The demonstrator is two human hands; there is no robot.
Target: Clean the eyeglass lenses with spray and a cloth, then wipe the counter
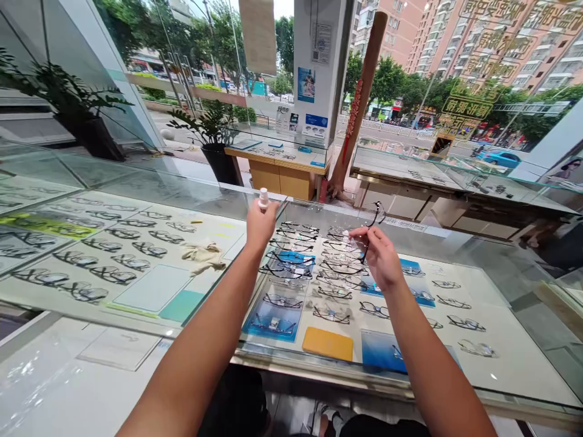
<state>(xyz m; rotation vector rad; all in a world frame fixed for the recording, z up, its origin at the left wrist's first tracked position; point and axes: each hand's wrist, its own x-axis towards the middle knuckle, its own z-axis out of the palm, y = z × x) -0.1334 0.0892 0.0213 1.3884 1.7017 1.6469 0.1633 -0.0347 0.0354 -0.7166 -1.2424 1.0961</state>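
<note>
My left hand (pixel 261 223) is wrapped round a small bottle with a white cap (pixel 263 195), held upright above the glass counter; most of the bottle is hidden by the fingers. In my right hand (pixel 379 254) a pair of eyeglasses (pixel 377 212) with dark thin temples is pinched, raised over the counter and tilted. Below and between both hands lie rows of eyeglasses (pixel 296 243), some on the glass top and others seemingly inside the case. A yellow-orange cloth (pixel 328 343) lies near the counter's front edge.
A crumpled beige cloth (pixel 204 257) lies on the left counter, beside more rows of glasses (pixel 132 233). Farther off stand a small display cabinet (pixel 277 176), a wooden post (pixel 359 103) and a potted plant (pixel 218 142). Large windows face a street.
</note>
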